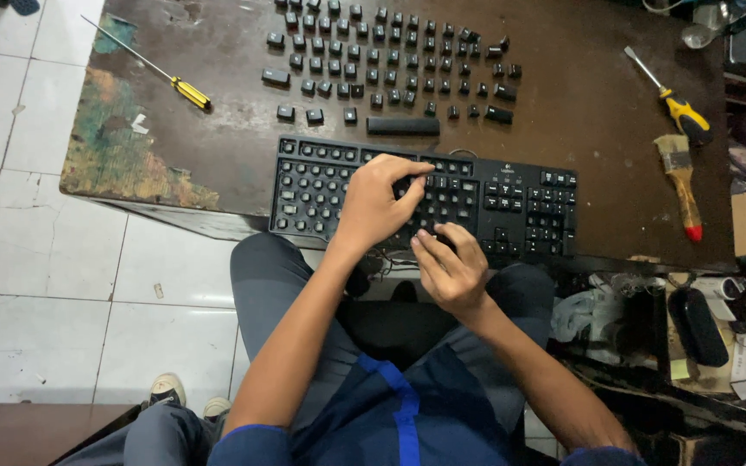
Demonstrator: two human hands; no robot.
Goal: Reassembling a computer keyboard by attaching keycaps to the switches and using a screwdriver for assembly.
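Note:
A black keyboard (511, 203) lies at the near edge of a worn brown table (580, 112), with most keycaps off its left half. My left hand (377, 200) rests on its middle, fingers curled and pressing a key spot near the top row. My right hand (449, 266) sits at the keyboard's front edge, fingertips touching the lower row. Whether either hand pinches a keycap I cannot see. Beyond the keyboard, several loose black keycaps (390, 60) lie in rows, with a long space bar (402, 126) nearest.
A yellow-handled screwdriver (185, 90) lies at the table's left. A second yellow screwdriver (677, 103) and a paintbrush (680, 183) lie at the right. Clutter, cables and a black case (703, 326) fill the shelf at right. White tiled floor (45, 285) is at left.

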